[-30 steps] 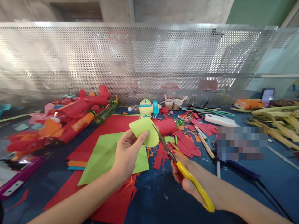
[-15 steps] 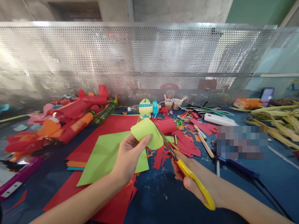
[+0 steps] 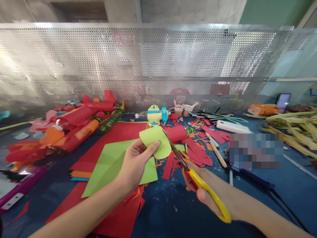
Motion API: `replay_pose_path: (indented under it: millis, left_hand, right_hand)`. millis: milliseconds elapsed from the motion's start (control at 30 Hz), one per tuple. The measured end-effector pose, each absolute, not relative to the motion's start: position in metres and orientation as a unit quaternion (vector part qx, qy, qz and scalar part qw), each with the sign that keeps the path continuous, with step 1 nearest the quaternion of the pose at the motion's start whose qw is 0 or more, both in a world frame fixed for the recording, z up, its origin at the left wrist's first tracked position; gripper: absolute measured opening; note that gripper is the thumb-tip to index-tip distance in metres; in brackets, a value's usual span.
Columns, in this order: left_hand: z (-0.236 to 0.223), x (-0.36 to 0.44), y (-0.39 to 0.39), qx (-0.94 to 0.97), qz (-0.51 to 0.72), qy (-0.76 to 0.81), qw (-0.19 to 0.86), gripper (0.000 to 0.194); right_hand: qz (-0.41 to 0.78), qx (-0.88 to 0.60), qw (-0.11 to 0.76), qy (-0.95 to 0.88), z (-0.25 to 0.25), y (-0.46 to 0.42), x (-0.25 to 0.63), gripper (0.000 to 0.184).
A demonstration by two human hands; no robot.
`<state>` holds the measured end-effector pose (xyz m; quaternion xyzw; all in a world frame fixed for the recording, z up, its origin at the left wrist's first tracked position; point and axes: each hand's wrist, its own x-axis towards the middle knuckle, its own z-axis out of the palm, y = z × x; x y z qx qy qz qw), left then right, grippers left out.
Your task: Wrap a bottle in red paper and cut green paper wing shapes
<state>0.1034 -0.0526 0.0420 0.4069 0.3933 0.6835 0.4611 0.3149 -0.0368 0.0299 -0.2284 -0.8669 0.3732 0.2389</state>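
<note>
A small piece of light green paper (image 3: pixel 158 145) with a rounded edge is pinched between the thumb and fingers of my left hand (image 3: pixel 138 155). My right hand (image 3: pixel 205 185) grips a pair of scissors (image 3: pixel 195 178) with yellow and red handles. Their blades lie along the right edge of the green piece. Below my left hand, a larger green sheet (image 3: pixel 106 168) rests over red paper (image 3: pixel 123 132). A red-wrapped bottle (image 3: pixel 175 134) lies just behind the blades, partly hidden by the green piece.
Red paper strips (image 3: pixel 198 152) and scraps litter the table right of centre. Paper-covered bottles (image 3: pixel 81 132) lie at the left, with a purple case (image 3: pixel 22 188) nearer. A dark blue glue gun (image 3: pixel 255 177) with a cord and dried husks (image 3: pixel 297 129) lie right. Perforated metal (image 3: pixel 158 59) stands behind.
The green piece has turned slightly in my left hand, and its right edge sits a little further left. The scissors' handles have shifted slightly right.
</note>
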Motion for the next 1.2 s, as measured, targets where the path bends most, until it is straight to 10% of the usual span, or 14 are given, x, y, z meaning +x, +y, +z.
replay_pose_path:
  millis: [1200]
  left_hand:
    - [0.040,0.115,-0.059,0.411,0.649,0.468,0.437,0.032]
  right_hand:
    - [0.540,-0.322,0.257,-0.734,0.006,-0.038,0.294,0.061]
